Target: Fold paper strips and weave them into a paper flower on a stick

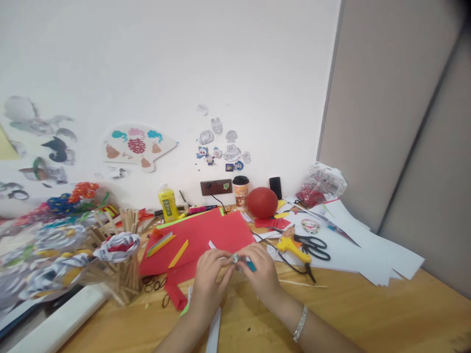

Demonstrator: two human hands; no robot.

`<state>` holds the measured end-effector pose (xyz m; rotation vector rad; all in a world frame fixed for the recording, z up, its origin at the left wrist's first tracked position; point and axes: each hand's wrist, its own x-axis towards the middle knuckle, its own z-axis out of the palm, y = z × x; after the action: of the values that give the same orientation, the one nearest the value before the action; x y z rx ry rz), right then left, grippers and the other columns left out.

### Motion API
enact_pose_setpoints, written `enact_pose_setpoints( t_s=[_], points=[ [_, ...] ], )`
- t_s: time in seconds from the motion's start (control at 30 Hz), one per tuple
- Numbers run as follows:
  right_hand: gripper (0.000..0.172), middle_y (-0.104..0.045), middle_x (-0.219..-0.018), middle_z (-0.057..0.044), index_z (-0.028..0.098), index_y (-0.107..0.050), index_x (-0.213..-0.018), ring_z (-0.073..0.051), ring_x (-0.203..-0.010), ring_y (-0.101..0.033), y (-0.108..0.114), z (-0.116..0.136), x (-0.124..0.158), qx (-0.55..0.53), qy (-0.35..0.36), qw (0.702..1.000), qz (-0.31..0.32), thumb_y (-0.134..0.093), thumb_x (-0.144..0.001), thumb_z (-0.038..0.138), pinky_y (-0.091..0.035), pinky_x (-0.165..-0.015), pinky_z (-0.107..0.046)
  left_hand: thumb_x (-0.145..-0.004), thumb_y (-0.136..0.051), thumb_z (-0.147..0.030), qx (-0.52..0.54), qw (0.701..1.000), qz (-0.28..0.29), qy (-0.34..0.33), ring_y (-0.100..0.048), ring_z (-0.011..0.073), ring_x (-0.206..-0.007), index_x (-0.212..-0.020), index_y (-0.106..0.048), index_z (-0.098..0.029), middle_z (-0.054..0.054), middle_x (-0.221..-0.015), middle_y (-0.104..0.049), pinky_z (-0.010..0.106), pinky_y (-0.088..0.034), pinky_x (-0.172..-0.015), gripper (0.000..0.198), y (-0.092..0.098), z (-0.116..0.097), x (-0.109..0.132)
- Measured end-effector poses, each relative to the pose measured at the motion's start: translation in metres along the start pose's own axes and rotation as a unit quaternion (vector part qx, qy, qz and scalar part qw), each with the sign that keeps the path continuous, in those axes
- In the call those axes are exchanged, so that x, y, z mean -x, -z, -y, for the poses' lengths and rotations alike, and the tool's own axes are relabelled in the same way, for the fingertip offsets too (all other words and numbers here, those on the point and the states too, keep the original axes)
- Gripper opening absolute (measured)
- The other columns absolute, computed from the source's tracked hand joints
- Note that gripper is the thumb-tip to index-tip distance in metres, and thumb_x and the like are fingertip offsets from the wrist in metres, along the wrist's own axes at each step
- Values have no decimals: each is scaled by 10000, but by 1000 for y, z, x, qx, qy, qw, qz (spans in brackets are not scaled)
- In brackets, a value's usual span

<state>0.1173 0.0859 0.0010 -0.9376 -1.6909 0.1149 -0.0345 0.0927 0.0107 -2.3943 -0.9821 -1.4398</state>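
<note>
My left hand (210,278) and my right hand (260,272) meet over the wooden table (353,309), fingers pinched together on a small folded paper piece (237,259) with grey and teal parts. A silver bracelet (300,323) sits on my right wrist. Just beyond the hands lies a sheet of red paper (206,235) with yellow and green paper strips (179,253) on it. A white strip (214,333) lies under my left forearm.
A yellow glue gun (293,248) and black scissors (315,246) lie right of the hands on white sheets (371,255). Behind are a red ball (262,202), a paper cup (241,192) and a yellow bottle (168,203). Paper flowers on wooden sticks (117,255) stand at left.
</note>
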Motion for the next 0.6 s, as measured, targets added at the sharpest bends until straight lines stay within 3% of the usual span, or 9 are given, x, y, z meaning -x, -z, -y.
enact_pose_setpoints(
  t_s=[0.2, 0.3, 0.37, 0.47, 0.6],
  points=[
    [32, -604, -780, -25, 214, -559, -784, -179, -773, -516, 3, 3, -1, 12, 23, 1000, 7, -530, -789, 202, -404, -717, -318, -765, -539, -166, 17, 1000, 14, 0, -534, 171, -820, -749, -556, -192, 45, -813, -608, 330, -420, -745, 35, 2, 1, 0],
    [44, -587, -738, -18, 203, -548, -720, -172, -741, -507, 6, 4, -4, 4, 5, 1000, 17, -581, -750, 202, -400, -697, -308, -786, -508, -191, 60, 996, 57, 19, -527, 170, -814, -751, -549, -194, 42, -794, -604, 334, -408, -770, 54, 6, 0, -4],
    [96, -572, -707, -8, 193, -542, -663, -167, -728, -504, 8, 4, -8, -15, -23, 999, 40, -633, -695, 201, -399, -683, -296, -806, -477, -236, 118, 985, 101, 71, -530, 162, -772, -739, -542, -190, 37, -764, -590, 315, -419, -742, 104, 10, -1, -8],
    [122, -556, -656, 10, 181, -539, -638, -149, -669, -516, 8, 3, -12, -120, -120, 980, 103, -653, -652, 222, -411, -625, -264, -805, -469, -325, 251, 933, 164, 199, -532, 142, -676, -712, -524, -179, 16, -696, -560, 263, -435, -631, 181, 14, -2, -13],
    [183, -552, -599, 25, 160, -533, -655, -114, -562, -521, 4, -1, -11, -298, -260, 903, 164, -650, -641, 301, -418, -552, -230, -746, -546, -388, 432, 812, 214, 328, -508, 107, -551, -722, -519, -164, -11, -619, -536, 214, -403, -513, 226, 8, 6, -10]
  ],
)
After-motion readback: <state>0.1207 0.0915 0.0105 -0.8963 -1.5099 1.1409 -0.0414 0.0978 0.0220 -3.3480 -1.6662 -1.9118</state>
